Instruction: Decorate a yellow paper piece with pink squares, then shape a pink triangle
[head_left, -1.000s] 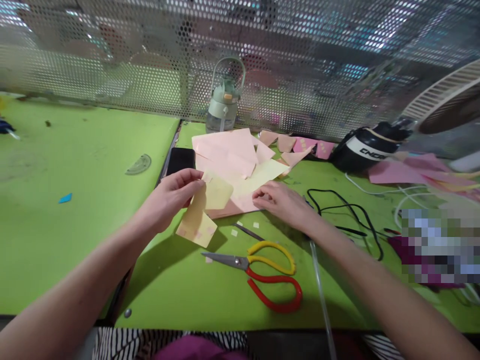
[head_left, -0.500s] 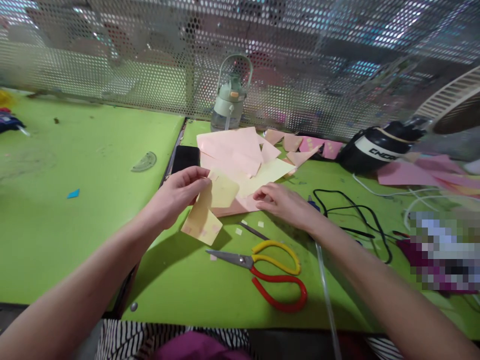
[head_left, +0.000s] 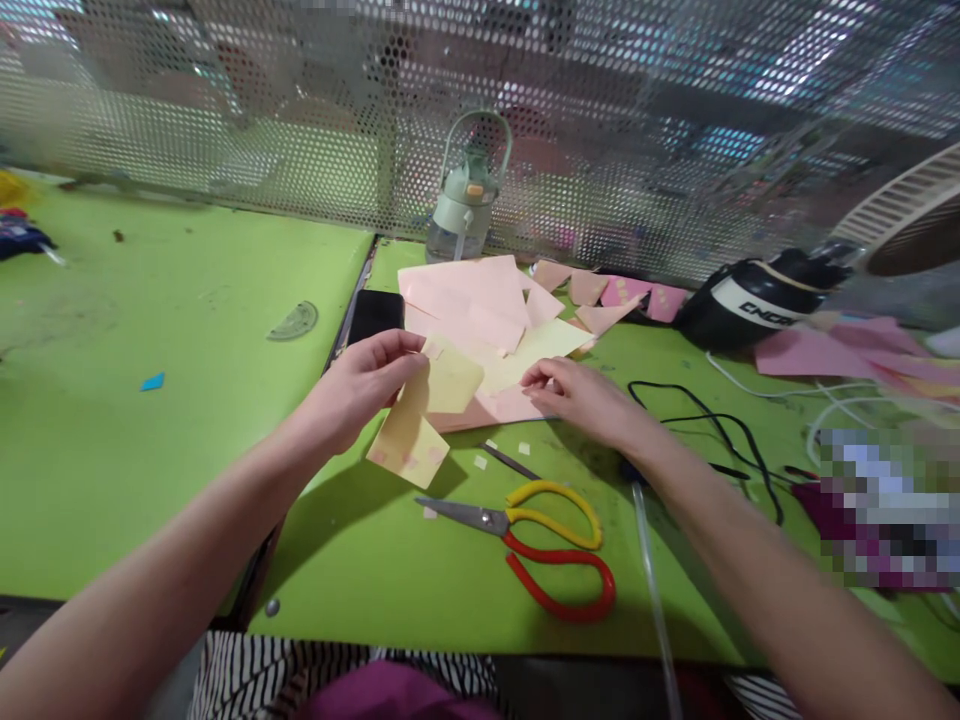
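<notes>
My left hand (head_left: pixel 367 385) pinches a piece of yellow paper (head_left: pixel 454 378) between thumb and fingers. Hanging below it is a second part of yellow paper (head_left: pixel 411 450) with small pinkish squares along its edge; whether the two parts are joined I cannot tell. My right hand (head_left: pixel 574 392) hovers at the right edge of a pile of pink paper sheets (head_left: pixel 469 295), its fingertips closed together. Anything between those fingertips is too small to make out. Open-bladed scissors (head_left: pixel 491 520) with one yellow and one red handle lie in front of both hands.
Small paper bits (head_left: pixel 481 462) lie by the scissors. A black phone (head_left: pixel 376 315) and a green water bottle (head_left: pixel 461 205) stand behind the left hand. At right are a black bottle (head_left: pixel 739 305), a black cable (head_left: pixel 739 425) and a clear tube (head_left: pixel 654 590). Perforated metal (head_left: pixel 300 130) borders the back.
My right hand has shifted slightly right and its fingertips have drawn together. The left hand keeps its hold on the yellow paper. The whole view has moved a little.
</notes>
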